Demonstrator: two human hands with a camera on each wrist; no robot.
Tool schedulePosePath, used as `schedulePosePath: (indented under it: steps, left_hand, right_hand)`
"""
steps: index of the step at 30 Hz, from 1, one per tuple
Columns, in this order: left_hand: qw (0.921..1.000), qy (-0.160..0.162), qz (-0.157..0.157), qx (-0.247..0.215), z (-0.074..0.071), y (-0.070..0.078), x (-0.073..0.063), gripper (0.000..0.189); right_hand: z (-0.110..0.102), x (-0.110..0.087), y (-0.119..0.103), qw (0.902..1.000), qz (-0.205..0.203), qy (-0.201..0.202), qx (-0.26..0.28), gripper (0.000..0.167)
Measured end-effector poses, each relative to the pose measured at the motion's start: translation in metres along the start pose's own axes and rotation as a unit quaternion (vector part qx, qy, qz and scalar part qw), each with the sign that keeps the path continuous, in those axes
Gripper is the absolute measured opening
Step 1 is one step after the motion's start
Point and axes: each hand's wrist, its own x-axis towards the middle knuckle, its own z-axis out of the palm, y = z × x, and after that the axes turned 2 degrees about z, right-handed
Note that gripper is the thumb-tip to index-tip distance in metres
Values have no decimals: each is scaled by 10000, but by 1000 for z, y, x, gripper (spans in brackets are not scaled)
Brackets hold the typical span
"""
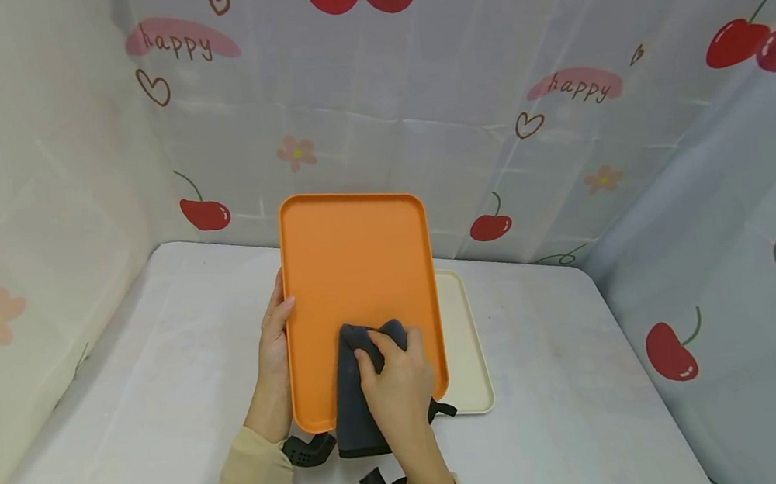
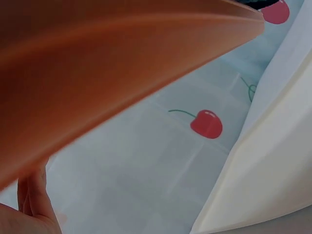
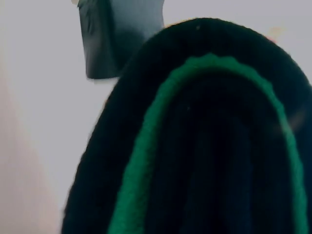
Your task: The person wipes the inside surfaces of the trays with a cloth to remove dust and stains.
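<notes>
An orange rectangular tray (image 1: 362, 260) with a raised rim is held up, tilted toward the head camera. My left hand (image 1: 276, 354) grips its left edge, thumb on the near side at the rim and fingers behind. In the left wrist view the tray's underside (image 2: 122, 73) fills the upper left, with the left fingers (image 2: 36, 195) below it. With my right hand (image 1: 401, 381) I pinch a folded dark grey cloth (image 1: 357, 401) against the lower part of the tray's face. The cloth's folded layers (image 3: 204, 146), with a green edge, fill the right wrist view.
A cream tray (image 1: 464, 344) lies on the white table (image 1: 549, 382), partly covered by the orange one. Black straps (image 1: 310, 450) with camera parts sit at both wrists. Behind the table hangs a curtain (image 1: 362, 120) printed with cherries and hearts; more curtain stands at both sides.
</notes>
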Motion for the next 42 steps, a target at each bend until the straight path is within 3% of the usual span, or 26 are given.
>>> schedulePosePath:
  steps: [4, 13, 19, 26, 42]
  left_hand:
    - [10000, 0, 23, -20, 0, -1, 1, 53]
    - [9989, -330, 77, -334, -2, -7, 0, 56]
    - [9994, -253, 58, -250, -2, -6, 0, 55]
    - [9978, -329, 67, -577, -2, -8, 1, 54]
    - [9998, -91, -10, -190, -1, -6, -1, 53]
  right_hand:
    - [2, -1, -12, 9995, -293, -135, -71, 26]
    - [8, -7, -38, 9929, -1157, -212, -185, 30]
    - [9, -8, -39, 9933, -1117, -286, -78, 30]
    - [7, -7, -37, 9931, -1136, -286, -22, 29]
    - [5, -5, -28, 9940, -1017, -335, 217, 30]
